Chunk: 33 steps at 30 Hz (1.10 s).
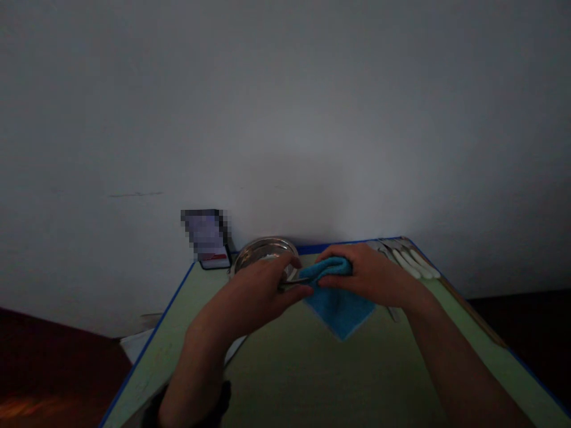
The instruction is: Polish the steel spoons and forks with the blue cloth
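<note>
My left hand (263, 291) is closed in a pinch on a thin metal utensil (292, 285), whose far end disappears into a blue cloth (339, 309). My right hand (372, 274) is closed around the upper part of that blue cloth, wrapped over the utensil's hidden end. The cloth's lower corner hangs down over the pale green table (312, 368). Both hands meet above the middle of the table.
A steel bowl (261, 251) stands at the back of the table behind my left hand. Several white-handled utensils (413, 260) lie at the back right. A phone (207, 238) leans against the white wall at the back left. The table has a blue edge (147, 345).
</note>
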### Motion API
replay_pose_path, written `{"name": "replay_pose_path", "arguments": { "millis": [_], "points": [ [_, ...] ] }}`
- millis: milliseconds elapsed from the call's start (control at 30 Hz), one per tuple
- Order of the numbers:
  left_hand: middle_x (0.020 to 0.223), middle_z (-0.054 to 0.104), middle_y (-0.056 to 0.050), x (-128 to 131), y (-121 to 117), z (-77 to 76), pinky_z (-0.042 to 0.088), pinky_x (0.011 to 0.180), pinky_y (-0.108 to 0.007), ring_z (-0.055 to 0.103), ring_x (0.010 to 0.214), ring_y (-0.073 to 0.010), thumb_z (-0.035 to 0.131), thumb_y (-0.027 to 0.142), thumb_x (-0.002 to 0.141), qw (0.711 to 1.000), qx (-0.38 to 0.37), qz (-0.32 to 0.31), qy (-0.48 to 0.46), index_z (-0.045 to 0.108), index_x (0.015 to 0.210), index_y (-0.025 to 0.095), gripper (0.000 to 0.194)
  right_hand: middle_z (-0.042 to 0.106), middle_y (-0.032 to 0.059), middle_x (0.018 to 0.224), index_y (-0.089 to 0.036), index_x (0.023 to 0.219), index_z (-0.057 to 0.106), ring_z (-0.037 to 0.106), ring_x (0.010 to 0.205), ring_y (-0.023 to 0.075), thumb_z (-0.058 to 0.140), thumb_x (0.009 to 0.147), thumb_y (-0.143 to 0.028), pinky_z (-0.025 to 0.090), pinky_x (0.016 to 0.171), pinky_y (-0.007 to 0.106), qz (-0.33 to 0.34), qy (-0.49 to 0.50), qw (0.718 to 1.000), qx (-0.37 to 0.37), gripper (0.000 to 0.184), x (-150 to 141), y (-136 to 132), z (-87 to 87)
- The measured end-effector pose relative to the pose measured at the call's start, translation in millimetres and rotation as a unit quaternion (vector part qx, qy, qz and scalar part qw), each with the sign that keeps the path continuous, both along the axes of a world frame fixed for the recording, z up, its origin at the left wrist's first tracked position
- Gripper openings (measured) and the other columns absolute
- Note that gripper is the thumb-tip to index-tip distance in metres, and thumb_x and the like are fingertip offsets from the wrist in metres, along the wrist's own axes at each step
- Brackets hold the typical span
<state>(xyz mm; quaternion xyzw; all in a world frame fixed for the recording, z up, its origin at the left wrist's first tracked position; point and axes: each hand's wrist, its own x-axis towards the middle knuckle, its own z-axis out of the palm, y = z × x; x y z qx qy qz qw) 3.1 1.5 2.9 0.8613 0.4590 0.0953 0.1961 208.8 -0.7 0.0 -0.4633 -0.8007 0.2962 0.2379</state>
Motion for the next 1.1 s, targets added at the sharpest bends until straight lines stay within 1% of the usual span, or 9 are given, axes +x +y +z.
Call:
{"name": "replay_pose_path", "arguments": {
  "millis": [100, 200, 267, 433, 533, 667, 867, 967, 1100],
  "points": [
    [0.072, 0.059, 0.001, 0, 1, 0.1, 0.033, 0.051, -0.022, 0.053, 0.062, -0.0140, 0.050, 0.053, 0.078, 1.000, -0.002, -0.017, 0.010, 0.054, 0.099, 0.023, 0.037, 0.065, -0.0025, 0.071, -0.020, 0.085, 0.063, 0.057, 0.064, 0.0111, 0.063, 0.072, -0.035, 0.038, 0.056, 0.022, -0.026, -0.004, 1.000, 0.009, 0.020, -2, -1, 1.0],
    [0.066, 0.056, 0.001, 0, 2, 1.7, 0.030, 0.049, -0.021, 0.050, 0.056, -0.0116, 0.045, 0.046, 0.083, 0.999, 0.002, -0.038, 0.032, 0.060, 0.087, 0.022, 0.029, 0.062, -0.0031, 0.065, -0.019, 0.080, 0.064, 0.055, 0.059, 0.0104, 0.064, 0.071, -0.039, 0.035, 0.052, 0.022, -0.050, -0.024, 0.998, 0.026, 0.022, -4, -2, 1.8],
    [0.064, 0.055, 0.001, 1, 2, 2.6, 0.029, 0.049, -0.021, 0.048, 0.054, -0.0107, 0.042, 0.043, 0.085, 0.998, 0.003, -0.053, 0.042, 0.062, 0.082, 0.021, 0.030, 0.061, -0.0029, 0.063, -0.019, 0.078, 0.064, 0.055, 0.059, 0.0104, 0.063, 0.071, -0.042, 0.034, 0.051, 0.022, -0.055, -0.033, 0.997, 0.032, 0.024, -4, -2, 2.3],
    [0.068, 0.058, 0.001, 1, 0, 4.0, 0.032, 0.052, -0.021, 0.050, 0.059, -0.0113, 0.047, 0.038, 0.083, 0.999, 0.016, -0.050, 0.011, 0.060, 0.094, 0.022, 0.024, 0.061, -0.0028, 0.063, -0.019, 0.075, 0.064, 0.055, 0.059, 0.0103, 0.062, 0.072, -0.043, 0.035, 0.052, 0.023, -0.064, -0.028, 0.997, 0.032, 0.024, -5, -2, 1.9],
    [0.066, 0.057, 0.002, 0, 1, 4.7, 0.031, 0.052, -0.020, 0.050, 0.058, -0.0105, 0.045, 0.035, 0.084, 0.998, 0.021, -0.061, 0.021, 0.061, 0.083, 0.021, 0.022, 0.063, -0.0016, 0.069, -0.020, 0.080, 0.063, 0.055, 0.061, 0.0111, 0.065, 0.068, -0.045, 0.037, 0.054, 0.023, -0.074, -0.010, 0.997, 0.016, 0.028, -4, -1, -0.6],
    [0.059, 0.054, 0.003, -3, 5, 4.6, 0.031, 0.050, -0.020, 0.048, 0.053, -0.0095, 0.044, 0.035, 0.085, 0.997, 0.037, -0.057, 0.029, 0.061, 0.076, 0.020, 0.024, 0.066, 0.0003, 0.077, -0.019, 0.086, 0.062, 0.058, 0.066, 0.0132, 0.065, 0.068, -0.045, 0.040, 0.054, 0.023, -0.046, -0.002, 0.998, -0.037, 0.032, 0, 1, -4.3],
    [0.069, 0.059, 0.001, -5, 5, 4.0, 0.036, 0.052, -0.020, 0.053, 0.060, -0.0113, 0.042, 0.039, 0.086, 0.998, 0.032, -0.021, -0.042, 0.053, 0.095, 0.019, 0.025, 0.063, -0.0005, 0.067, -0.017, 0.074, 0.060, 0.055, 0.059, 0.0117, 0.054, 0.080, -0.037, 0.038, 0.052, 0.023, -0.050, -0.026, 0.998, 0.031, 0.021, 5, 4, -4.9],
    [0.064, 0.058, 0.003, -9, 6, 5.4, 0.036, 0.050, -0.019, 0.051, 0.053, -0.0089, 0.042, 0.037, 0.087, 0.998, 0.031, -0.029, -0.050, 0.055, 0.090, 0.018, 0.023, 0.066, 0.0006, 0.076, -0.018, 0.082, 0.062, 0.058, 0.066, 0.0134, 0.054, 0.080, -0.033, 0.040, 0.059, 0.025, -0.035, -0.047, 0.998, 0.039, 0.017, 11, 5, -4.2],
    [0.059, 0.058, 0.004, -14, 7, 8.7, 0.036, 0.050, -0.018, 0.049, 0.050, -0.0074, 0.048, 0.042, 0.084, 0.996, 0.051, -0.013, -0.076, 0.061, 0.080, 0.018, 0.027, 0.067, 0.0006, 0.084, -0.021, 0.092, 0.062, 0.060, 0.073, 0.0148, 0.055, 0.080, -0.032, 0.041, 0.063, 0.025, 0.010, -0.079, 0.997, 0.013, 0.018, 16, 3, -3.1]
  ]
}}
